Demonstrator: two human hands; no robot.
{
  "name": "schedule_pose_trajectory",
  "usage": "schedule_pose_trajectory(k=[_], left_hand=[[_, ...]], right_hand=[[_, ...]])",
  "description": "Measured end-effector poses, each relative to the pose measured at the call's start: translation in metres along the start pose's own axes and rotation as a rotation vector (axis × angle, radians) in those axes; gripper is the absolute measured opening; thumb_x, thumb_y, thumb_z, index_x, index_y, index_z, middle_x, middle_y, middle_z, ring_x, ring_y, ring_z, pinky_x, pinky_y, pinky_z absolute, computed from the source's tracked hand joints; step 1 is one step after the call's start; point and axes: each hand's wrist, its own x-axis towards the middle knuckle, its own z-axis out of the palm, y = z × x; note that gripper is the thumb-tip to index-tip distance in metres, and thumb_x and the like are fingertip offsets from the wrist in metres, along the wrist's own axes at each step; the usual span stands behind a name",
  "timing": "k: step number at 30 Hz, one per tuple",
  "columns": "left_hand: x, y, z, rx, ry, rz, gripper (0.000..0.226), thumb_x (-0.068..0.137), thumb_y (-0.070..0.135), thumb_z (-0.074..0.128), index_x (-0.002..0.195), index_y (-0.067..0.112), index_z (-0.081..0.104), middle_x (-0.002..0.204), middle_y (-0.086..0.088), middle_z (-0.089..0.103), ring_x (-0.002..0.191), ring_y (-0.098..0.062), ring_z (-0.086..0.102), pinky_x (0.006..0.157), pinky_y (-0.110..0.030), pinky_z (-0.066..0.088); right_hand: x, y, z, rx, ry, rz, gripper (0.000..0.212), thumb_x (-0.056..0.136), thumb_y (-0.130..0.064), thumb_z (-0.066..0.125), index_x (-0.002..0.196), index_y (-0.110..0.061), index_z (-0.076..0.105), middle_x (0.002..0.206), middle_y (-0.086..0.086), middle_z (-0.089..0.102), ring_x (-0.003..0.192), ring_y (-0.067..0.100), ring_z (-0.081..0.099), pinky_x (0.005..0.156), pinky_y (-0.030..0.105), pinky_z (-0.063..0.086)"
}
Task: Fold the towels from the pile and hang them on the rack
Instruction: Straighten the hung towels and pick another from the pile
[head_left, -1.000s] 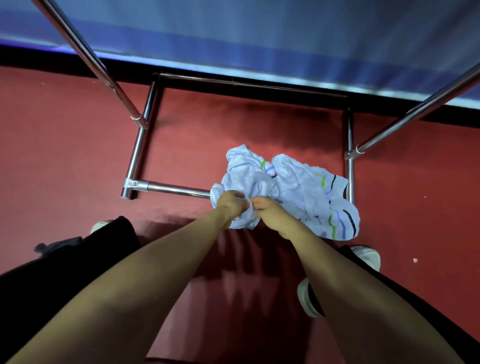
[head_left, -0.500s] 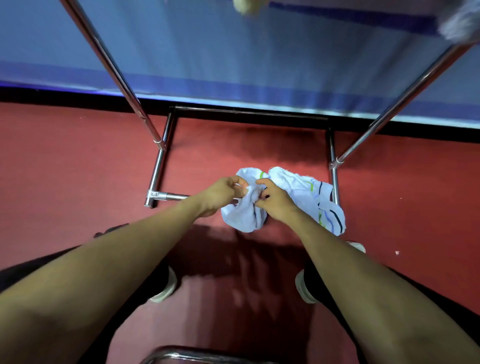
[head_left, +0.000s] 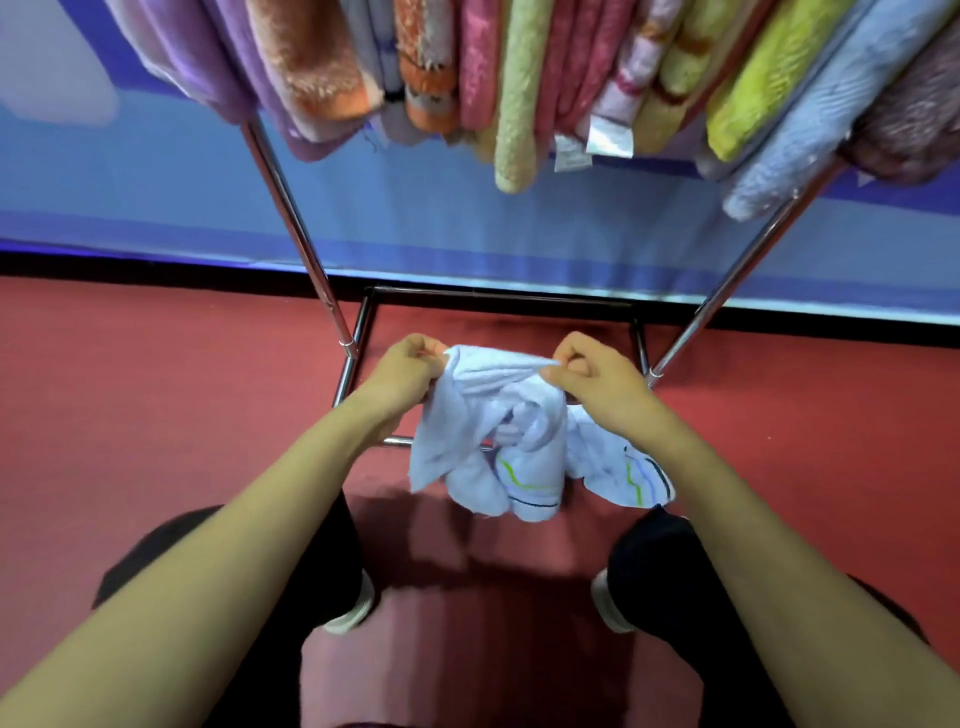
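Now lifted, towel, left hand, right hand

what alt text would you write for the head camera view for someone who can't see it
The person's left hand and right hand pinch the top edge of a crumpled white towel with coloured stripes, holding it up above a red floor. Behind it stands a metal rack, its top crowded with hung colourful towels.

white striped towel crumpled, hanging mid-air; colourful towels on rack
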Motion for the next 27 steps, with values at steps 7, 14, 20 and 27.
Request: schedule_pose_trajectory(k=[7,14,20,27], left_hand=[[0.004,-0.001,0.023,0.295,-0.077,0.303,0.03,0.085,0.002,0.066,0.107,0.021,0.056,0.111,0.0,0.061,0.1,-0.012,0.057,0.094,-0.029,0.045],[0.004,0.016,0.031,0.125,-0.161,0.34,0.006,0.083,0.022,0.073,0.081,0.019,0.068,0.072,-0.005,0.065,0.071,-0.009,0.052,0.071,-0.026,0.044],[0.01,0.027,0.023,-0.253,0.058,0.329,0.011,0.093,0.008,0.058,0.087,0.012,0.066,0.078,0.006,0.066,0.078,-0.009,0.057,0.08,-0.024,0.048],[0.022,0.025,0.0,-0.323,0.26,0.298,0.013,0.093,0.021,0.059,0.081,0.017,0.063,0.072,0.003,0.057,0.068,-0.011,0.048,0.069,-0.023,0.042]], right_hand=[[0.001,-0.019,0.008,0.267,0.022,0.007,0.022,0.09,-0.014,0.064,0.073,-0.019,0.051,0.055,-0.006,0.036,0.056,0.008,0.031,0.054,0.022,0.03],[0.009,-0.033,-0.003,0.236,-0.095,0.015,0.011,0.09,-0.017,0.065,0.085,-0.01,0.058,0.059,-0.009,0.048,0.061,0.005,0.04,0.057,0.018,0.032],[0.013,-0.025,-0.019,0.175,-0.318,0.134,0.024,0.081,-0.013,0.075,0.095,-0.003,0.058,0.08,0.005,0.061,0.075,0.015,0.055,0.07,0.03,0.045],[0.019,-0.002,-0.026,-0.437,-0.026,0.155,0.007,0.089,-0.018,0.059,0.086,-0.02,0.053,0.078,-0.001,0.057,0.075,0.021,0.051,0.062,0.028,0.031]])
